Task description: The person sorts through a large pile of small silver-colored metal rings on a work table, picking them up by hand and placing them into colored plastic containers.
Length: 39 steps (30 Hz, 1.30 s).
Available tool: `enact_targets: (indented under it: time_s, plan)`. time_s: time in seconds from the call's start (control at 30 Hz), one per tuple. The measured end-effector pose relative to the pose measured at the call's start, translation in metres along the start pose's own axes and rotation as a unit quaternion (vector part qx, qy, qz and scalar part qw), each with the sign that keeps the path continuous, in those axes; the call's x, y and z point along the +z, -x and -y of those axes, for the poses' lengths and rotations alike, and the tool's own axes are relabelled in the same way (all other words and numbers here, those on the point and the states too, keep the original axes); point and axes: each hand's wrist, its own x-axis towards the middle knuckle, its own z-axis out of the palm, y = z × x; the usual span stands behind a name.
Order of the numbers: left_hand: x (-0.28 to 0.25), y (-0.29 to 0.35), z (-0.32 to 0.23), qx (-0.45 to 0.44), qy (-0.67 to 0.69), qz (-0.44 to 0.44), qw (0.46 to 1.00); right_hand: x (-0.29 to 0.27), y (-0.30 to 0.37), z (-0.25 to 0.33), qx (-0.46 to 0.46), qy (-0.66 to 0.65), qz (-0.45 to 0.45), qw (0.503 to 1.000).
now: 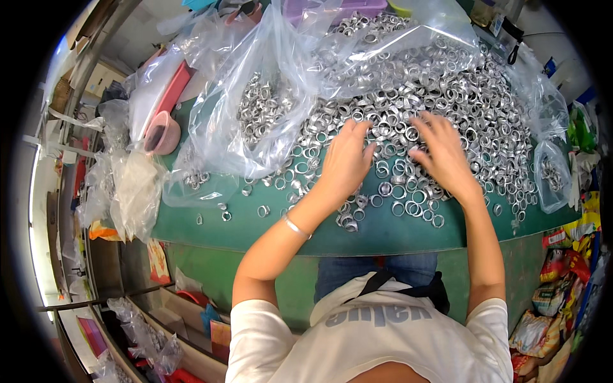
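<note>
1. Evidently the work in hand is going through the loose metal rings, which lie in a broad heap across the middle and right of the green bench.
2. Both hands are at the heap's near side. The right hand has its fingers spread and thumb apart, with nothing gripped that shows. The left hand has its thumb held away from the index finger; its other fingers are hidden, so I cannot tell whether it pinches a ring.
3. As for what seems done, rings lie thinly spread between and before the hands, with a small cluster near the front edge. I would judge these only partly worked through.
4. Much looks left: the heap is deep, running back beneath clear plastic film.
5. More rings show in a large clear bag at left and a smaller bag at right; whether those are finished or waiting is unclear.
</note>
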Motion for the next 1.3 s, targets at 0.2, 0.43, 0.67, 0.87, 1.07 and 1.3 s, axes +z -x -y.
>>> enact_targets:
  time_s: [0.2, 0.43, 0.67, 0.87, 1.07, 1.3]
  plan:
    - [0.017, -0.025, 0.015, -0.005, -0.185, -0.010, 0.983, -0.008, 0.025, 0.020, -0.051, 0.013, 0.096, 0.994]
    - [0.014, -0.011, 0.023, 0.070, -0.086, -0.030, 0.993, -0.031, 0.051, -0.012, -0.020, -0.294, 0.130, 0.947]
    - [0.015, -0.028, 0.007, 0.126, 0.023, 0.054, 0.990, -0.030, -0.035, -0.097, 0.036, -0.023, -0.171, 0.984]
    - [0.046, -0.085, -0.009, 0.180, -0.127, 0.023, 0.975, 0.010, -0.072, -0.080, 0.018, 0.116, -0.168, 0.979]
    - [0.044, -0.095, -0.025, 0.209, -0.075, 0.073, 0.972, 0.002, -0.039, -0.054, -0.029, 0.084, -0.121, 0.989]
    - [0.032, -0.056, -0.031, 0.242, 0.030, 0.140, 0.960, -0.013, 0.003, -0.032, -0.075, -0.053, -0.062, 0.994]
